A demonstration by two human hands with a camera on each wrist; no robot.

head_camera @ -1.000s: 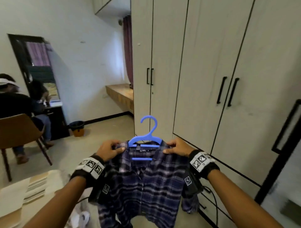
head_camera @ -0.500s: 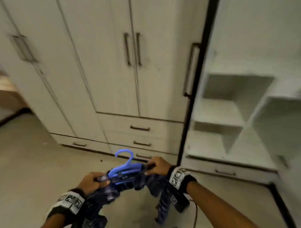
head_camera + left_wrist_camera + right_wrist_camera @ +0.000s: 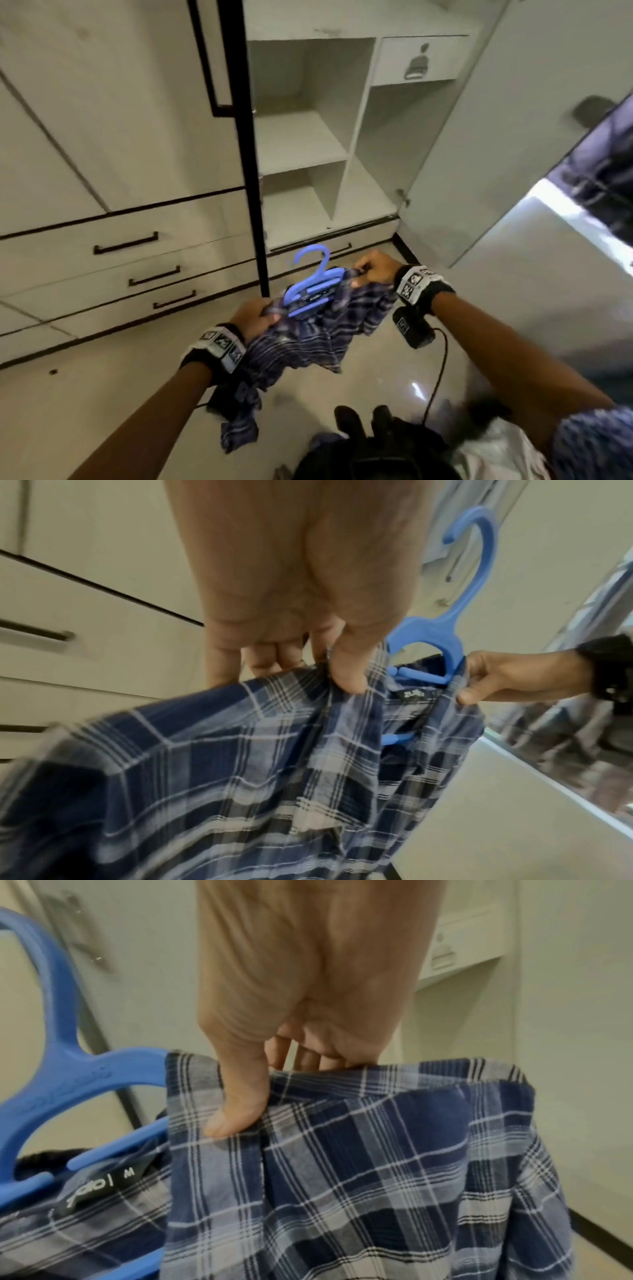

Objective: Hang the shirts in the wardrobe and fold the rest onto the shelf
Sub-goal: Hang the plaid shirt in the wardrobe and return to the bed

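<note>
Closest in, a black bag with 2 rounded loops sits low at the person's front, with a patterned sleeve at the right edge. Both forearms reach forward, each wrist wrapped in a black band carrying white tags printed with square black codes.

The left hand pinches one shoulder of the shirt, thumb pressed onto the cloth with the fingers curled behind. The right hand grips the other shoulder the same way, thumb on top, fingers tucked under the fold. The shirt is a soft, slightly crinkled woven plaid in navy, pale blue and white, held in the air between the hands and sagging below them toward the floor. Threaded through its collar is a hanger of smooth blue moulded plastic, with a broad flat hook standing up and 2 bars across the neck. A black neck label reads partly "dio" and the size "M"; the rest I cannot read.

A black box hangs under the right wrist with a thin black cable trailing down. The floor is pale glossy tile.

Beyond stands the wardrobe, off-white laminate with black edging: open shelves, a tall bay at their right, and a small drawer bearing a grey mark. Left of it run 3 drawers with slim black bar handles.
</note>
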